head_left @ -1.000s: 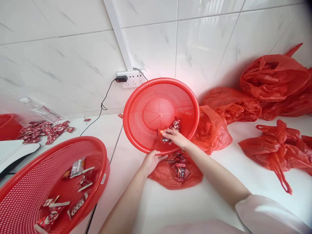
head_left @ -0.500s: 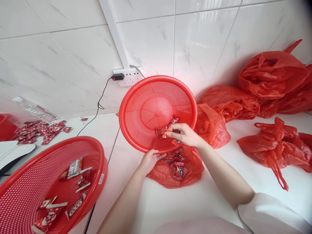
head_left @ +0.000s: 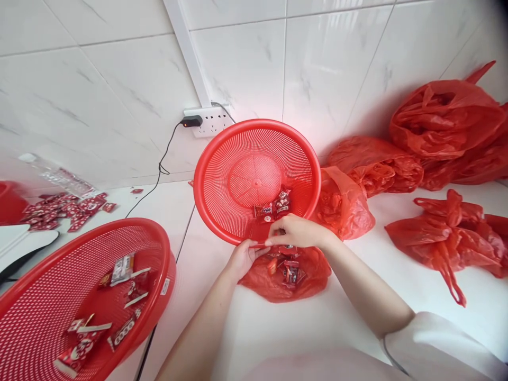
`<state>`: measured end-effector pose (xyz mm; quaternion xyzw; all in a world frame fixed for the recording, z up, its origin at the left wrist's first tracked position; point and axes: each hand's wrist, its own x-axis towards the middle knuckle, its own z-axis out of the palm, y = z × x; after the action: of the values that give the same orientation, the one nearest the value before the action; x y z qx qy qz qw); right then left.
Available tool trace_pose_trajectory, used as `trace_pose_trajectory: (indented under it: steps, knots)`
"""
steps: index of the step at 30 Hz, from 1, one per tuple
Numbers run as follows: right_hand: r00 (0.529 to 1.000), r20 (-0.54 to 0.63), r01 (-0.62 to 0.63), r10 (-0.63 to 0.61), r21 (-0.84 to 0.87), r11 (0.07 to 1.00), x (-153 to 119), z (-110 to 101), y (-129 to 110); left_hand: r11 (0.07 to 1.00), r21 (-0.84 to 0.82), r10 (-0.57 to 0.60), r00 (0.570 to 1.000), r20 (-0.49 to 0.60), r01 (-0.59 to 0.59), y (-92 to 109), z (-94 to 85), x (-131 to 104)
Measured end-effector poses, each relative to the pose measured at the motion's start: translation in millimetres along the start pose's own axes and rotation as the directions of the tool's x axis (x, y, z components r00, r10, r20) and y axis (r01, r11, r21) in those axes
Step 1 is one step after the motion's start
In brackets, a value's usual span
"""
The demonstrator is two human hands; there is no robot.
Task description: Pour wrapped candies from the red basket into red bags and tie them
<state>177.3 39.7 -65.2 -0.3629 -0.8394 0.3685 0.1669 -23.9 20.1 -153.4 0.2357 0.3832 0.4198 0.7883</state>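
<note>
A red mesh basket (head_left: 256, 182) is tilted toward me against the wall side, with several wrapped candies (head_left: 273, 207) on its lower inner wall. At its front rim my left hand (head_left: 242, 260) grips the edge from below. My right hand (head_left: 296, 231) is bent over the same rim, its thumb and fingertips near the edge; whether it holds anything is hidden. Beneath both hands lies an open red plastic bag (head_left: 264, 286) with dark and red wrapped candies (head_left: 291, 272) inside.
Another red basket (head_left: 159, 264) with several packets stands at the left. Behind it are small red packets (head_left: 51, 211) and a clear bottle (head_left: 65, 180). A black cable (head_left: 161, 168) runs from a power strip (head_left: 214, 127). Red bags (head_left: 448, 119) line the right side.
My right hand has moved from the candies inside the basket down to its front rim. An orange-red candy now shows in the open bag.
</note>
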Motion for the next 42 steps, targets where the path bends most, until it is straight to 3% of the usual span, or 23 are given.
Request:
trace_pose_trajectory:
  steps: [3, 6, 9, 13, 17, 21, 25, 29, 34, 38, 40, 42]
  knots:
    - [0.985, -0.172, -0.031, 0.026, -0.027, 0.999, 4.0, 4.5, -0.5, 1.0, 0.011, 0.019, 1.0, 0.001, -0.019, 0.6, 0.4, -0.5]
    - [0.97, -0.241, 0.013, -0.014, -0.004, 1.0, 3.1, 3.1, -2.3, 1.0, 0.022, 0.017, 1.0, 0.006, -0.017, 0.0, -0.9, -0.3]
    - [0.973, -0.221, 0.05, -0.061, -0.054, 0.997, -0.9, 0.0, -4.3, 1.0, 0.013, 0.023, 1.0, 0.008, -0.023, -1.0, -2.3, 0.3]
    - [0.994, -0.105, -0.062, 0.044, -0.178, 0.982, -3.7, -1.3, -0.9, 1.0, 0.006, 0.023, 1.0, 0.001, -0.023, -0.9, -1.7, 0.3]
    - [0.962, -0.264, -0.132, 0.077, -0.2, 0.971, 4.4, 4.9, 15.0, 1.0, 0.01, 0.01, 1.0, 0.006, -0.01, -0.7, -0.2, -0.2]
    - [0.905, -0.419, -0.212, 0.07, -0.304, 0.929, 21.6, 24.1, 42.1, 0.999, 0.026, 0.026, 1.0, 0.009, -0.026, -3.1, -1.4, 1.2]
    - [0.916, -0.401, -0.2, -0.001, -0.458, 0.866, 36.0, 45.7, 64.1, 0.999, 0.041, 0.031, 1.0, -0.002, -0.031, -5.3, -3.1, 2.7]
    - [0.912, -0.406, -0.183, -0.054, -0.523, 0.832, 40.8, 53.4, 68.1, 0.999, 0.035, 0.033, 0.999, -0.006, -0.033, -5.4, -3.4, 2.9]
    - [0.923, -0.385, -0.1, -0.028, -0.308, 0.946, 40.3, 50.9, 66.6, 0.999, 0.023, 0.027, 1.0, -0.005, -0.027, -5.2, -4.2, 3.2]
    - [0.912, -0.411, -0.075, -0.015, -0.201, 0.977, 39.8, 45.5, 67.3, 1.0, 0.018, 0.016, 1.0, -0.003, -0.016, -4.1, -3.7, 2.4]
    - [0.891, -0.451, -0.066, 0.052, -0.015, 0.998, 39.4, 41.2, 65.3, 1.0, 0.02, 0.021, 1.0, -0.001, -0.021, -3.1, -2.9, 1.6]
    - [0.881, -0.452, -0.008, 0.144, 0.289, 0.957, 38.7, 36.5, 61.3, 0.999, 0.026, 0.028, 1.0, 0.006, -0.028, -2.2, -2.3, 0.9]
